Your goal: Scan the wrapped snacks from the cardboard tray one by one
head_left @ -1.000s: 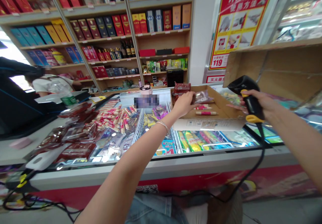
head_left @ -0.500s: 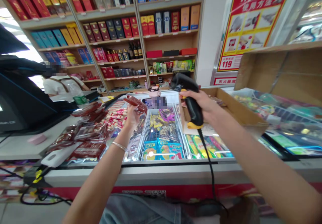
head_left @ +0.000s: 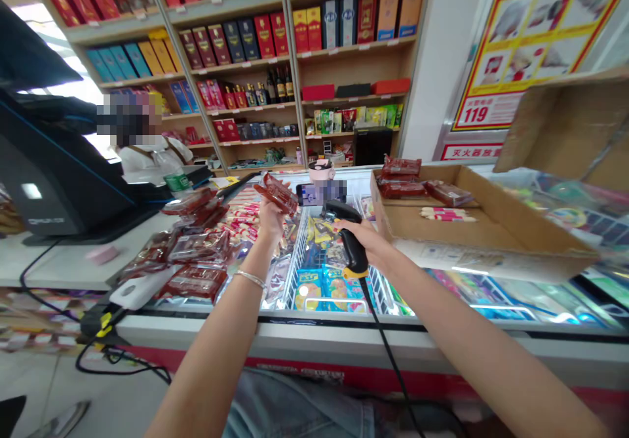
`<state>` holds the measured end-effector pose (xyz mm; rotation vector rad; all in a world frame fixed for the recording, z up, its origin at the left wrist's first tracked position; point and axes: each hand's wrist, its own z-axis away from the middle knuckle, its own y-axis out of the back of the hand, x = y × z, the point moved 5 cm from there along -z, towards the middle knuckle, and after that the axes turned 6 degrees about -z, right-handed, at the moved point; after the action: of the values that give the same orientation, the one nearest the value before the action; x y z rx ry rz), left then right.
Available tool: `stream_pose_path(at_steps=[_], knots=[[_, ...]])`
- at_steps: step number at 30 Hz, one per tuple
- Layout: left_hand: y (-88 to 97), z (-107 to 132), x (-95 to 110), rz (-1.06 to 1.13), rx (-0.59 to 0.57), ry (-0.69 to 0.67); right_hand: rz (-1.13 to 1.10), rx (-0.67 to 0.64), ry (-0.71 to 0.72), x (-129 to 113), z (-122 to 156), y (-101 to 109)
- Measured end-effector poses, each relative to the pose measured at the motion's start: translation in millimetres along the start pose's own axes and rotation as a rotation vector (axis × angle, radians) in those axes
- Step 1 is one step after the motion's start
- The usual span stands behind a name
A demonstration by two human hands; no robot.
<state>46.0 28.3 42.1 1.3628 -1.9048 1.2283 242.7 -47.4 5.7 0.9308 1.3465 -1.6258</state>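
A brown packet [head_left: 278, 194] is located above the chest freezer [head_left: 304, 343], left of centre. The left hand [head_left: 271, 220] is clamped on the packet. The right hand [head_left: 369, 240] is closed around the handle of a black barcode scanner [head_left: 354, 251]. The hands are apart but near each other. The scanner head appears to face the packet, although the exact aim is difficult to judge. Beyond the hands, a phone [head_left: 307, 195] stands in front of a pink container [head_left: 322, 173]. Red-and-cream sticks [head_left: 238, 223] lie left of the left hand. Stacked packages [head_left: 196, 282] occupy the freezer's near left corner. An open carton [head_left: 521, 235] rests on the freezer's right half; wrapped bars [head_left: 401, 179] fill its far left corner.
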Motion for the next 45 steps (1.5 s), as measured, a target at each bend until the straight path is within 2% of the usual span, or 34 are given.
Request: stream_pose_path(at_steps=[9, 16, 22, 25, 27, 29, 31, 34, 37, 39, 40, 42, 45], knots=[[-1.6, -1, 2, -0.035, 0.017, 0.016, 0.024, 0.031, 0.032, 3, -4, 5], [-2.1, 1, 3, -0.051, -0.013, 0.008, 0.014, 0.014, 0.038, 3, -3, 4], [-9.0, 4, -3, 0.010, 0.089, -0.015, -0.089, 0.057, 0.003, -3, -6, 10], [-17.5, 7, 7, -0.015, 0.120, -0.060, -0.133, 0.105, 0.037, -8, -9, 14], [-15.0, 6, 28, -0.056, 0.168, -0.102, -0.132, 0.107, 0.034, -6, -10, 15], [-2.5, 1, 59, -0.136, 0.215, -0.140, -0.127, 0.085, 0.016, -1, -11, 13], [18.3, -7, 98, -0.279, 0.211, -0.171, -0.116, 0.060, 0.000, 4, -10, 11], [60.5, -15, 155, -0.645, 0.179, -0.189, -0.069, 0.039, -0.020, 7, -5, 8], [108.6, -13, 197, -1.035, 0.277, -0.151, -0.019, 0.029, -0.032, 6, -1, 5], [134.6, -9, 210, -1.217, 0.298, -0.069, -0.007, 0.025, -0.031, 5, 0, 5], [144.9, -7, 212, -1.266, 0.271, -0.023, -0.010, 0.024, -0.029, 5, 0, 5], [161.4, -5, 211, -1.276, 0.176, 0.056, -0.018, 0.023, -0.026, 6, -2, 6], [178.9, -4, 202, -1.268, 0.021, 0.095, -0.011, 0.026, -0.022, 7, -5, 7]])
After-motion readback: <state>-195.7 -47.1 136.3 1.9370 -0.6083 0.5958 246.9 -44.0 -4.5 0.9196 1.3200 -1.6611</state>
